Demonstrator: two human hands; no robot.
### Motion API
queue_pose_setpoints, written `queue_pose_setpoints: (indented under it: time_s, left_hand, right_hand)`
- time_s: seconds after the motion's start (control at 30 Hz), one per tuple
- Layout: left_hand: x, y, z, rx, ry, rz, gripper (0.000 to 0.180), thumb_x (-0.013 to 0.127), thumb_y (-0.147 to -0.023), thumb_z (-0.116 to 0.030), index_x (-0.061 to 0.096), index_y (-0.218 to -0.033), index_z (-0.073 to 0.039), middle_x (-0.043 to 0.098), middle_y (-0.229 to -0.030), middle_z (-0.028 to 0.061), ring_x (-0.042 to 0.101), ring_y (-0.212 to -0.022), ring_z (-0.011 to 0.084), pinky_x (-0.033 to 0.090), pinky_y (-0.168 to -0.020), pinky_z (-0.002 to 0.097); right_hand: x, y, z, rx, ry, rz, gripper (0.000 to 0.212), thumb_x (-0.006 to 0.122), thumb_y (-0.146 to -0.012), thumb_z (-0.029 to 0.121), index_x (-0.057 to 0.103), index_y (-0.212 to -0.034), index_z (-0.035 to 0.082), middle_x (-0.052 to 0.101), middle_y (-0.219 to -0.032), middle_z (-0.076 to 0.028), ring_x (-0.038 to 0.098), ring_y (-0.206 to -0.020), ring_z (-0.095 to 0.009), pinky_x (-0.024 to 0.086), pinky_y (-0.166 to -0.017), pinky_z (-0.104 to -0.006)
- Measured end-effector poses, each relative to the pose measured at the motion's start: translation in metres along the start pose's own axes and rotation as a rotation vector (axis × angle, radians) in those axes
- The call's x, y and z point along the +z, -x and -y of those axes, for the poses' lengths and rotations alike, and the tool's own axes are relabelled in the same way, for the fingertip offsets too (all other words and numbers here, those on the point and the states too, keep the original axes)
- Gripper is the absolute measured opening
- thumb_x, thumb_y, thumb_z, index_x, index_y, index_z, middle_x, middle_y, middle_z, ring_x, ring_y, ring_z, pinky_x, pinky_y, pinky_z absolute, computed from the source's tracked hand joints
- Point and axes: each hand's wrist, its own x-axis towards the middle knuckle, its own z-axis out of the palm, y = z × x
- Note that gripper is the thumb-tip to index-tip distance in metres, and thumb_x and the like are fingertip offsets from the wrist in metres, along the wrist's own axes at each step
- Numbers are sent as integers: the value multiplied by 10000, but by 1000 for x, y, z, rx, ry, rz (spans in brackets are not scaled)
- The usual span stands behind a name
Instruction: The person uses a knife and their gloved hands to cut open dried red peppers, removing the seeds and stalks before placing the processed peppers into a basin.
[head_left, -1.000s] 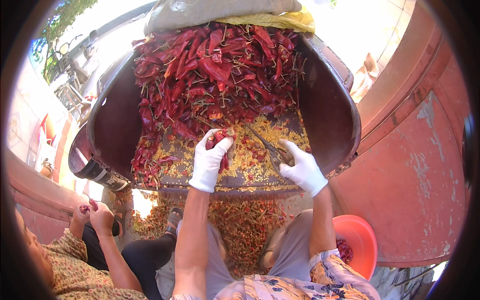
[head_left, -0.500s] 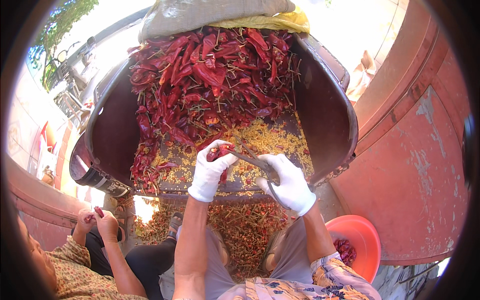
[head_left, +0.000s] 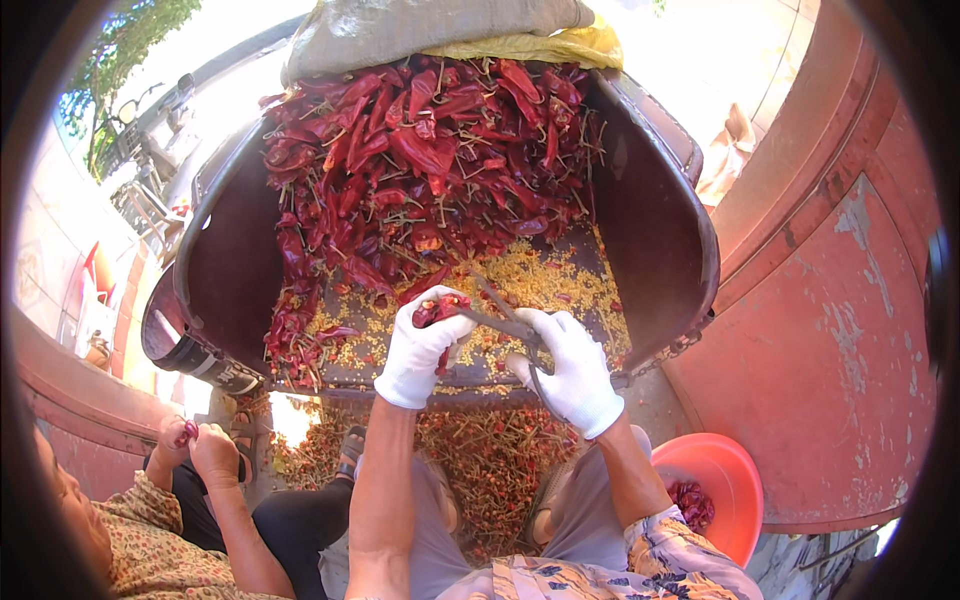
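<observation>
My left hand (head_left: 415,345), in a white glove, is closed round a dried red chili pepper (head_left: 440,309). My right hand (head_left: 575,370), gloved likewise, grips dark metal scissors (head_left: 505,325) by their handles. The blades are spread, and one reaches to the pepper at my left fingertips. Both hands are over the near edge of a dark metal cart bed (head_left: 655,230). Beyond them a large heap of dried red chilies (head_left: 400,170) fills its middle and far part. Yellow seeds (head_left: 530,270) lie scattered on the bed's floor just past my hands.
A co-worker's hands (head_left: 195,450) hold a chili at the lower left. By my right leg stands an orange-red basin (head_left: 735,480) with cut chili pieces. Stems and scraps (head_left: 490,470) cover the ground between my feet. A red metal panel (head_left: 820,340) stands at right.
My right hand and the scissors have shifted slightly left, toward the pepper. My left hand keeps its hold. The co-worker's hands have turned the chili they hold.
</observation>
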Motion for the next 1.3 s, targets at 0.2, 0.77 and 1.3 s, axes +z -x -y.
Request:
queue_pose_setpoints:
  time_s: [0.2,0.77,1.3]
  left_hand:
    - [2,3,3,-43,-10,34,165,711,-801,-94,616,-926,-43,534,-608,-36,432,-463,25,299,-417,204]
    - [0,8,1,-102,-76,91,170,711,-805,-91,629,-946,-46,545,-633,-41,430,-472,19,301,-420,204]
    - [7,19,14,-249,249,251,266,757,-740,-95,572,-927,-55,556,-650,28,470,-492,90,314,-425,227]
  right_hand:
    - [2,-1,3,-14,41,41,476,722,-789,276,572,-1196,80,551,-862,-123,588,-791,-307,474,-688,-397]
    - [-5,6,8,2,-8,129,464,700,-829,327,565,-1204,90,557,-847,-134,605,-741,-312,482,-637,-402]
    - [2,39,13,28,-13,29,514,746,-796,279,556,-1238,98,590,-866,-132,629,-710,-320,498,-611,-392]
